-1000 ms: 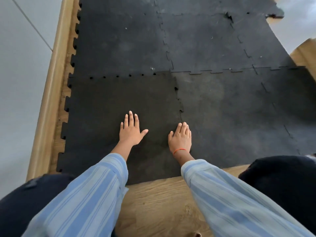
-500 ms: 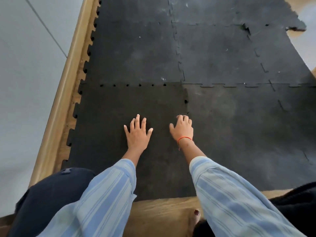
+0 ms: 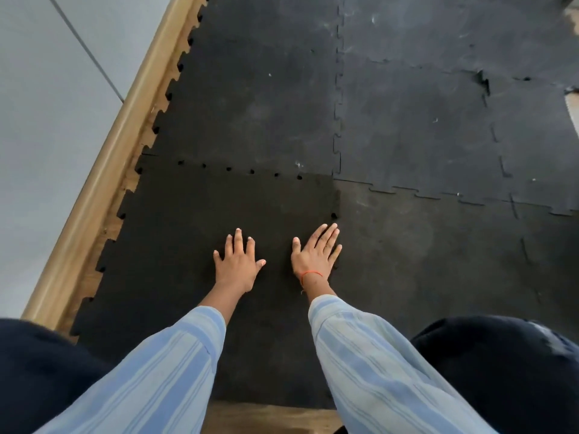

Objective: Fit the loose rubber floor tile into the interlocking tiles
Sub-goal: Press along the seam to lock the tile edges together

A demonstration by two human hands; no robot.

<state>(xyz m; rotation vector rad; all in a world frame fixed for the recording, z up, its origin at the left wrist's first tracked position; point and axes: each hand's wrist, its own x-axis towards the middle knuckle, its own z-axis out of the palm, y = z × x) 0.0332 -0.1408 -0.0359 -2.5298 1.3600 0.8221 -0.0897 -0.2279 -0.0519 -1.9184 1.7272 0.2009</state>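
The loose black rubber tile [image 3: 188, 233] lies flat at the near left of the laid interlocking tiles [image 3: 407, 120]. Small dark gaps show along its far seam and one at its right seam. My left hand [image 3: 238, 264] rests palm down on the tile, fingers spread. My right hand [image 3: 316, 255], with an orange thread at the wrist, lies flat on the tile's right edge, fingertips at the seam with the neighbouring tile [image 3: 438, 261]. Neither hand holds anything.
A wooden skirting board [image 3: 103, 170] and a grey wall [image 3: 40, 120] run along the left, with a strip of wood floor beside the tile's toothed edge. Wood floor [image 3: 269, 418] shows at the near edge. My dark-trousered knees [image 3: 501, 371] flank the arms.
Both hands have slid forward along the tile toward its far edge. The right hand has flattened out against the right seam. The camera has moved forward and tilted.
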